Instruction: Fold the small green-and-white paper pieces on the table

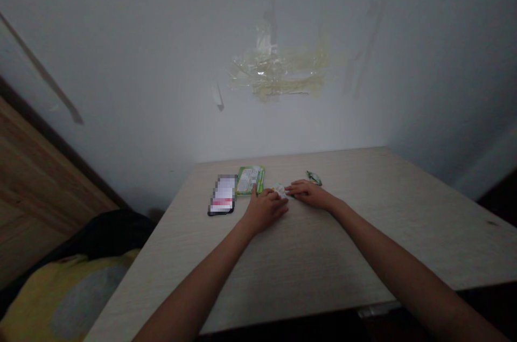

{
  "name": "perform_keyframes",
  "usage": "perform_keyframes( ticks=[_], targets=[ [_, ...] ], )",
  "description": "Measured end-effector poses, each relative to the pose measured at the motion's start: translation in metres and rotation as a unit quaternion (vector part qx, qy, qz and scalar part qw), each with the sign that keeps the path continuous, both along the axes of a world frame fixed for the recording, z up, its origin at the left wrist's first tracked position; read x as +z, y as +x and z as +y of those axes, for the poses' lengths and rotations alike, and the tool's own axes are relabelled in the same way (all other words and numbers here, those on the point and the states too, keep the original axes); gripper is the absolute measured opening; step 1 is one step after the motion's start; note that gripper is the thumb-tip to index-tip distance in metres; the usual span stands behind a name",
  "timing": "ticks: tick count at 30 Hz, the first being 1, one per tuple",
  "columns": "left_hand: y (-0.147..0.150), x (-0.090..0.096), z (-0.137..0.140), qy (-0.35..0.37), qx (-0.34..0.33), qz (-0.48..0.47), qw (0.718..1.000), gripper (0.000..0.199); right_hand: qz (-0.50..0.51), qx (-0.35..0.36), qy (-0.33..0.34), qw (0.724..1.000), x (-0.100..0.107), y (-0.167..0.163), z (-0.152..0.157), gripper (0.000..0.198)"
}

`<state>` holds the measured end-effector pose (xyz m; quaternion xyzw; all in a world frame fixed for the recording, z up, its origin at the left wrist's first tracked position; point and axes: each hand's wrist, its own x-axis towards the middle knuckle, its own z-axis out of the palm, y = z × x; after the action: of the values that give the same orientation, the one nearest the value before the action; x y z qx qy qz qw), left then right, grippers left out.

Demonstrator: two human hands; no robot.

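My left hand point(266, 210) rests on the table with its fingers stretched toward the right and its thumb pointing up at a green and white flat packet point(251, 179). Between my two hands lies a small white and green piece, perhaps a wrapper point(279, 189), partly covered by my left fingers. My right hand point(307, 193) lies flat, fingertips at the right edge of that wrapper. Just beyond my right hand is a small dark green and white crumpled piece point(314, 178). Neither hand is closed around anything that I can make out.
A phone point(223, 195) with a blurred screen lies left of the packet. The pale wooden table point(323, 266) meets a wall point(161, 62) with old tape point(283, 75) on it. A yellow and grey cushion-like thing point(60, 299) is beside the table at lower left.
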<state>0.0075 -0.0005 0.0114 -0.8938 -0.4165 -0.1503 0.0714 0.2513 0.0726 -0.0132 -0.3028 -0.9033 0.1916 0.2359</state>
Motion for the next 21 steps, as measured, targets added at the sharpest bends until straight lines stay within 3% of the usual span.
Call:
perform_keyframes(
  ticks=[10,21],
  targets=[
    [0.01,-0.003,0.005,-0.029,0.022,0.013,0.999,0.037,0.022,0.011,-0.002,1.0,-0.006,0.001,0.007,0.038],
    [0.011,-0.006,0.005,-0.021,0.028,0.005,0.999,0.036,0.017,0.007,-0.001,1.0,0.0,-0.001,0.001,0.046]
  ],
)
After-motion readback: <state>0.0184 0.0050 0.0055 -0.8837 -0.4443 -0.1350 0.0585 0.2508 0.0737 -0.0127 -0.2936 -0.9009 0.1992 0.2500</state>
